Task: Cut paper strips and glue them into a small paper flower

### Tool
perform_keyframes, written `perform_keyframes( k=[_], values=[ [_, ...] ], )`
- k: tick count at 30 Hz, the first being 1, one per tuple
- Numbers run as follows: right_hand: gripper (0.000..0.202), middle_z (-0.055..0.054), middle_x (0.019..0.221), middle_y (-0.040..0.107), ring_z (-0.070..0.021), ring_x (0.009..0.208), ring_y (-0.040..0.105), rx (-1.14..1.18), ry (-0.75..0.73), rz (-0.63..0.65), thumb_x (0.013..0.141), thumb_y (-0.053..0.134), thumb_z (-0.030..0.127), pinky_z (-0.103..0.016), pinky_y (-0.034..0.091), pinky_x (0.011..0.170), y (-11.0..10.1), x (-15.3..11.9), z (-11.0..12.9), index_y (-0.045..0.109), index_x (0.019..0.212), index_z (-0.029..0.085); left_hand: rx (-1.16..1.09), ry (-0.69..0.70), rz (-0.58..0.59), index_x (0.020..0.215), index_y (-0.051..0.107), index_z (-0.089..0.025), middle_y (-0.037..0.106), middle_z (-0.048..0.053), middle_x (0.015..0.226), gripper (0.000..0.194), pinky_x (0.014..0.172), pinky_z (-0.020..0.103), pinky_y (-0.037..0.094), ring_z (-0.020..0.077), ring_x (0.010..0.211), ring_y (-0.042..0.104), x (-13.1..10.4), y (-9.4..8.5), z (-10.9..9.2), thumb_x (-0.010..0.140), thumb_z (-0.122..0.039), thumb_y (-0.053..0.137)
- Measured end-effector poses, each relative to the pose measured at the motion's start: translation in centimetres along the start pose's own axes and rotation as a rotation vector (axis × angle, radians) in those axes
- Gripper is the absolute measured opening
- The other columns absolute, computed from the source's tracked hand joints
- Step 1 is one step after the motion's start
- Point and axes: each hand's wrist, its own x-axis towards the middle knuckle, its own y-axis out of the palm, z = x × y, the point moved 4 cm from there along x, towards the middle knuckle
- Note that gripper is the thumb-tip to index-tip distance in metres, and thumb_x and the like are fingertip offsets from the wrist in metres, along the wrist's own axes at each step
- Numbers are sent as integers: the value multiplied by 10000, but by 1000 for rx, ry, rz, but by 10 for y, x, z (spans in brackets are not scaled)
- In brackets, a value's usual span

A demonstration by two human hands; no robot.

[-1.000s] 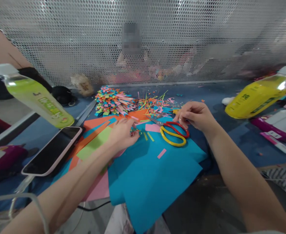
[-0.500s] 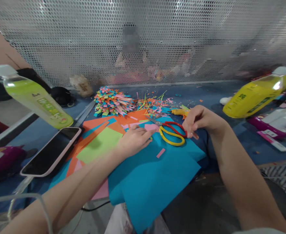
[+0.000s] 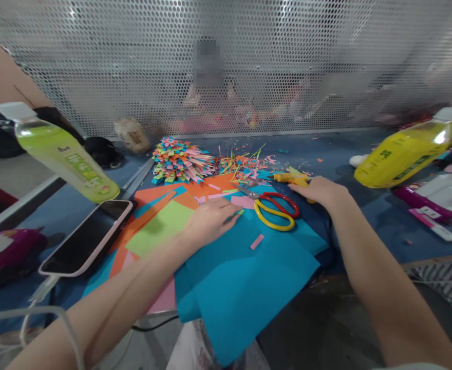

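Note:
My left hand (image 3: 212, 221) rests over the blue paper (image 3: 245, 288), fingers closed together, with the tip of a small green paper strip (image 3: 241, 211) showing at the fingertips. My right hand (image 3: 322, 191) is closed round the handle end of a yellow glue gun (image 3: 287, 178), which lies on the table with its nozzle to the left. Between the hands lie scissors (image 3: 275, 218) with one red and one yellow handle loop. A pink paper strip (image 3: 257, 241) sits on the blue paper, and a green sheet (image 3: 162, 226) extends beside my left forearm.
Behind the sheets stands a cone of folded coloured strips (image 3: 177, 162), beside loose paper scraps (image 3: 245, 164). A phone (image 3: 89, 236) and green drink bottle (image 3: 68, 154) are at left. A yellow bottle (image 3: 407, 149) is at right. A perforated metal panel (image 3: 141, 67) rises behind.
My right hand has moved from beside the scissors handles up and right to the glue gun and closed on it. My left hand has barely moved.

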Motion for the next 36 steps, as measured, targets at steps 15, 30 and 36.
perform_keyframes(
  k=[15,30,36],
  values=[
    [629,-277,1087,593,-390,999,583,285,30,-164,821,373,511,-481,461,791,-14,-2,0,479,1191,13,72,33,24,1095,594,-181,681,86,964,277,832,362,436,224,961,604,1,1,-4,904,-226,399],
    [540,-200,1227,484,-318,1151,474,349,-706,-788,851,454,406,-472,421,908,-34,-37,37,284,1299,156,-1211,-789,-384,859,640,-129,700,68,839,306,578,228,494,161,733,657,-6,-6,28,604,-266,739],
    [512,-163,1210,504,-335,1116,480,175,-889,-817,877,415,411,-541,378,923,-31,-50,47,268,1320,200,-1326,-820,-397,873,647,-129,702,50,732,362,564,214,483,134,658,646,-7,-4,28,570,-280,776]
  ],
)
